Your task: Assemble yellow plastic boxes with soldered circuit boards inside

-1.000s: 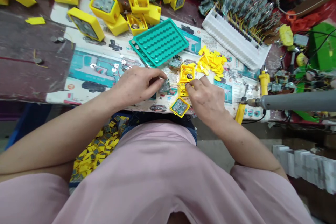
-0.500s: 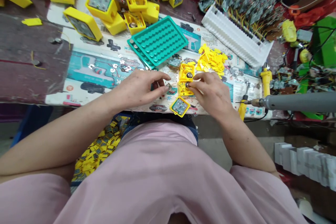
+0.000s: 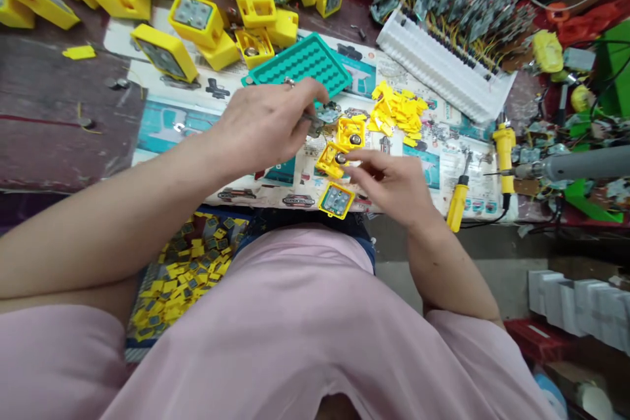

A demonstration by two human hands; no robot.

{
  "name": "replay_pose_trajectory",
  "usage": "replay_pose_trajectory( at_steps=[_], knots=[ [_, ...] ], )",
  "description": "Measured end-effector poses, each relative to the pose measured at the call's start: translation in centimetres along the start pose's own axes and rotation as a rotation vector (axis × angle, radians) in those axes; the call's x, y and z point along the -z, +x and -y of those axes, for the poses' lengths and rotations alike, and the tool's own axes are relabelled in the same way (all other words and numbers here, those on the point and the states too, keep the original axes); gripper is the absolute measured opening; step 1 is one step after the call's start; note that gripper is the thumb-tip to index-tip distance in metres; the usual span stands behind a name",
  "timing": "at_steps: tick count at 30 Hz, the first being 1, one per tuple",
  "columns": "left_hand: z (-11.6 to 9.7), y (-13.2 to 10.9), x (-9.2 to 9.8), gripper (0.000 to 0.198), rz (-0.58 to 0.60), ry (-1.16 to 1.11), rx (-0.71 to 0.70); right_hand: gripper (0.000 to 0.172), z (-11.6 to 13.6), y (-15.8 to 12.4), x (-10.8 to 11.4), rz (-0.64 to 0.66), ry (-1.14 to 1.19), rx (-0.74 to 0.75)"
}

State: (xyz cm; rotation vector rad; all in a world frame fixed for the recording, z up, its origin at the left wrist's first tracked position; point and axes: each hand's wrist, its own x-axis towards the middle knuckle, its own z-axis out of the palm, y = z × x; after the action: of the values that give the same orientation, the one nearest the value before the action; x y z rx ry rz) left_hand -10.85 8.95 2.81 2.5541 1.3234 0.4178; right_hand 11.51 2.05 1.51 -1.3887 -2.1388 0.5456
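Observation:
My right hand (image 3: pixel 394 184) pinches the right edge of a small open yellow case (image 3: pixel 331 161), thumb and fingertips beside the round metal part (image 3: pixel 340 157) inside it. Just behind stands a second open yellow case (image 3: pixel 351 133) with a similar round part. Nearer to me lies a yellow case with a grey-green face (image 3: pixel 336 200). My left hand (image 3: pixel 275 121) is over the front of the green tray (image 3: pixel 300 65), its fingers closed at a small grey circuit board (image 3: pixel 315 123); the palm hides part of the grip. More small boards (image 3: pixel 329 111) lie by its fingertips.
A pile of yellow plastic pieces (image 3: pixel 398 111) lies behind my right hand. Farther right are a white rack (image 3: pixel 438 65) of wired boards, a yellow-handled screwdriver (image 3: pixel 457 203) and a grey tool (image 3: pixel 575 164). Large yellow housings (image 3: pixel 165 52) crowd the back left; a bin of yellow cases (image 3: pixel 191 275) sits below.
My left hand has moved up and away from the cases to the small boards by the green tray. The case at my right hand has shifted slightly left and turned.

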Motion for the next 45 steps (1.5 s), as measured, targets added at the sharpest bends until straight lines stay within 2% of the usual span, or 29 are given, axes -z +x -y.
replay_pose_trajectory(
  at_steps=[3,5,7,9,11,15,18,21,24,28,31,33,37,42,45],
  knots=[
    [-0.9,0.9,0.1,0.036,-0.023,0.042,-0.100,0.027,0.3,1.7,0.7,-0.115,0.035,-0.029],
    [-1.8,1.0,0.0,0.037,-0.010,0.041,-0.205,0.043,0.0,3.0,0.7,-0.089,0.068,-0.041],
    [-2.5,0.6,-0.2,0.040,-0.020,0.018,-0.268,0.051,-0.6,3.7,0.3,-0.015,0.123,-0.081],
    [-2.9,-0.1,-0.5,0.040,-0.071,-0.003,-0.232,0.048,-1.4,3.9,-0.2,0.029,0.202,-0.138],
    [-2.9,-1.0,-1.0,0.044,-0.111,-0.014,-0.119,0.043,-2.2,3.5,-0.7,0.030,0.313,-0.198],
    [-3.3,-1.7,-2.7,0.071,-0.013,-0.030,0.048,0.029,-3.1,2.5,-1.1,-0.053,0.464,-0.276],
    [-3.8,-1.2,-3.7,0.080,0.042,-0.011,0.028,0.025,-3.0,2.3,-0.8,-0.138,0.412,-0.262],
    [-3.5,-0.4,-3.7,0.081,0.058,-0.008,-0.038,0.028,-2.7,2.1,-0.4,-0.161,0.361,-0.224],
    [-2.2,-0.1,-2.9,0.079,0.112,-0.037,-0.096,0.029,-2.4,1.5,-0.3,-0.141,0.429,-0.190],
    [-0.4,-0.6,-2.1,0.068,0.223,-0.023,-0.135,0.039,-2.2,0.3,-0.8,-0.034,0.524,-0.177],
    [0.3,-1.2,-2.7,0.051,0.132,-0.048,-0.232,0.044,-2.1,-0.3,-1.3,0.006,0.519,-0.180],
    [0.5,-1.5,-3.3,0.048,0.076,-0.068,-0.277,0.045,-2.1,-0.5,-1.5,0.009,0.514,-0.161],
    [0.6,-1.6,-4.0,0.048,0.068,-0.085,-0.316,0.042,-2.0,-0.3,-1.3,0.005,0.458,-0.098],
    [0.7,-1.5,-4.2,0.038,0.035,-0.097,-0.319,0.036,-1.8,0.5,-0.6,0.000,0.335,0.008],
    [0.8,-1.9,-4.5,0.032,-0.005,-0.092,-0.323,0.038,-2.1,0.7,-1.0,-0.009,0.389,-0.060]
  ],
)
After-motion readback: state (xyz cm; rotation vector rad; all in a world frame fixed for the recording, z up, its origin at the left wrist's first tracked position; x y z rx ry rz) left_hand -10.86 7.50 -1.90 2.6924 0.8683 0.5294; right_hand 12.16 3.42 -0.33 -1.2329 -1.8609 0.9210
